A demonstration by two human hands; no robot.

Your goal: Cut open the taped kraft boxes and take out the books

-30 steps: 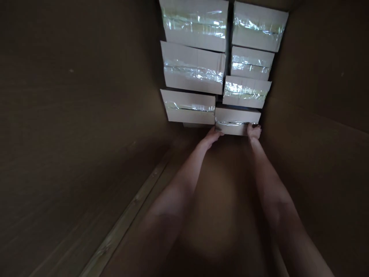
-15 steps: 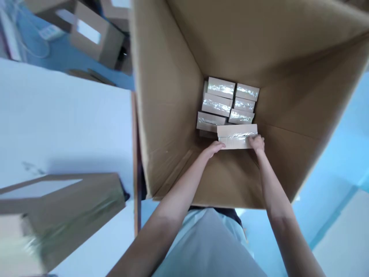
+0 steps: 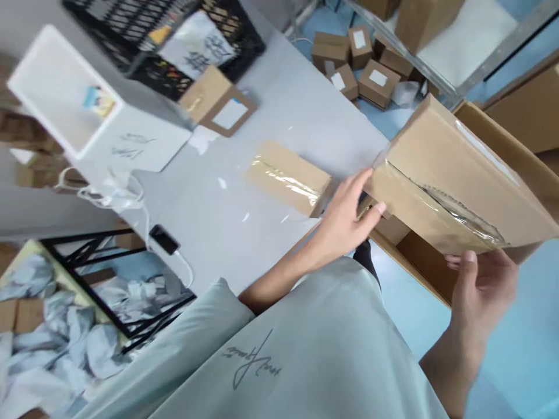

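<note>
A taped cardboard box (image 3: 454,180) is held up between my two hands, tilted, with clear tape along the lower edge of its side. My left hand (image 3: 347,215) is at its left end, thumb and fingers apart around the corner. My right hand (image 3: 484,285) grips the lower edge near the right end, fingers partly hidden beneath. Below and behind it stands a large open carton (image 3: 408,265), mostly covered by the held box. Another taped box (image 3: 290,177) lies on the grey table (image 3: 209,233), left of my left hand.
On the table stand a white bin (image 3: 144,131), a black crate (image 3: 248,49), a small labelled box (image 3: 218,102) and a phone (image 3: 164,239) on a cable. Several boxes (image 3: 378,81) lie on the floor beyond, beside a shelf (image 3: 463,64). Grey packages (image 3: 65,337) fill the lower left.
My hands have come up from a small taped box deep in the large carton and now hold a box above it. The view has swung left over the table.
</note>
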